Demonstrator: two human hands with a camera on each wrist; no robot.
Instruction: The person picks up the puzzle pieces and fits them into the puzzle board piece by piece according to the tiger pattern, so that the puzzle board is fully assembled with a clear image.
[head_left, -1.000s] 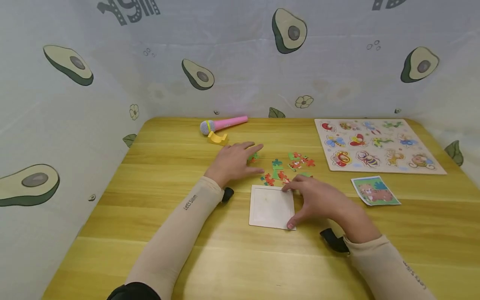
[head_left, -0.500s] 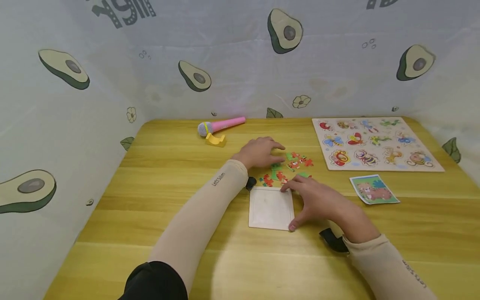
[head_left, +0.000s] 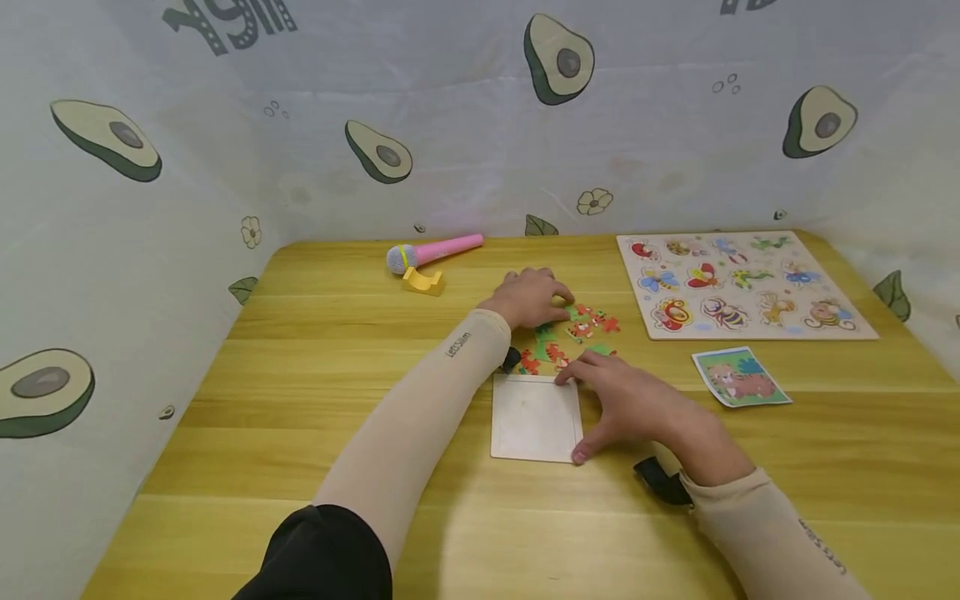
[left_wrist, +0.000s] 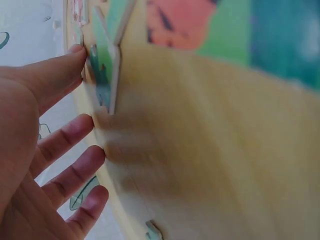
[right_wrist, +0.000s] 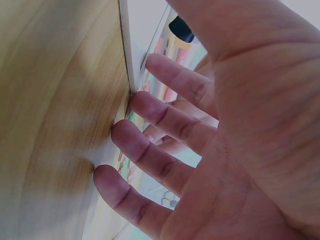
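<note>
My left hand (head_left: 528,298) is at the far left side of a cluster of small jigsaw pieces (head_left: 583,329), printed orange and green. Its fingers are spread and fairly straight in the left wrist view, with the thumb close against a green piece (left_wrist: 104,75); I cannot tell if they touch. My right hand (head_left: 630,404) holds the right side of a square, pale puzzle tray (head_left: 536,419), thumb at the near corner and index finger at the far one. In the right wrist view, other fingertips rest on the table beside the tray edge (right_wrist: 128,47).
A picture card (head_left: 741,379) with a brown animal lies right of my right hand. Behind it is an insect puzzle board (head_left: 742,287). A pink toy microphone (head_left: 437,252) and a yellow curved block (head_left: 423,282) sit at the back left. Avocado-print cloth (head_left: 465,108) borders the table.
My left hand has moved rightward and slightly away from me, over the left part of the pieces. The right hand stays at the tray, and the view has shifted slightly.
</note>
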